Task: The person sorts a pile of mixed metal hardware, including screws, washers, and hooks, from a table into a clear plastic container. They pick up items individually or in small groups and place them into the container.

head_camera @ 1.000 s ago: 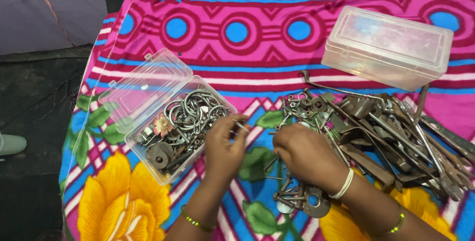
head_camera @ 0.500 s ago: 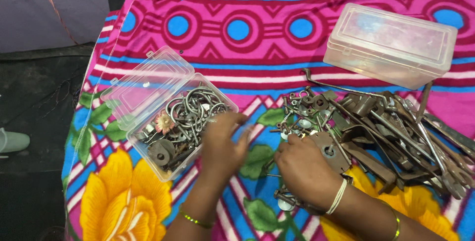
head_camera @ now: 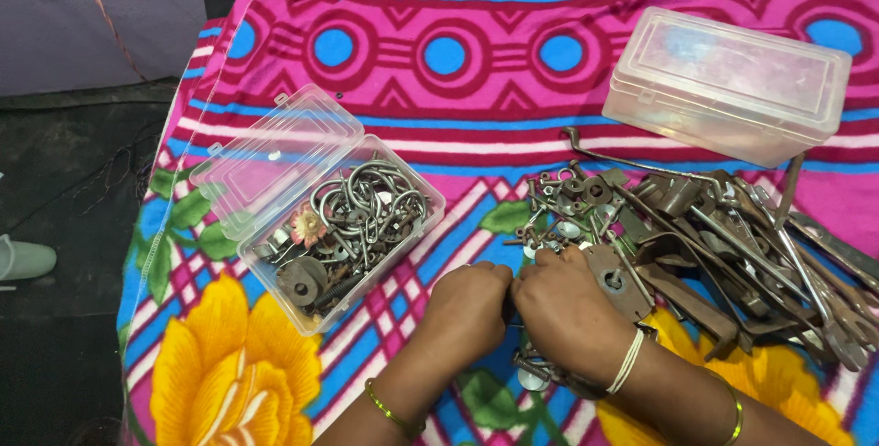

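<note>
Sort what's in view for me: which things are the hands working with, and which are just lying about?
In use:
- left hand and right hand, together at the near edge of the metal scrap pile
- open clear box holding rings, washers and small hardware

Lying about:
- closed clear box at the far right
- patterned blanket under everything
</note>
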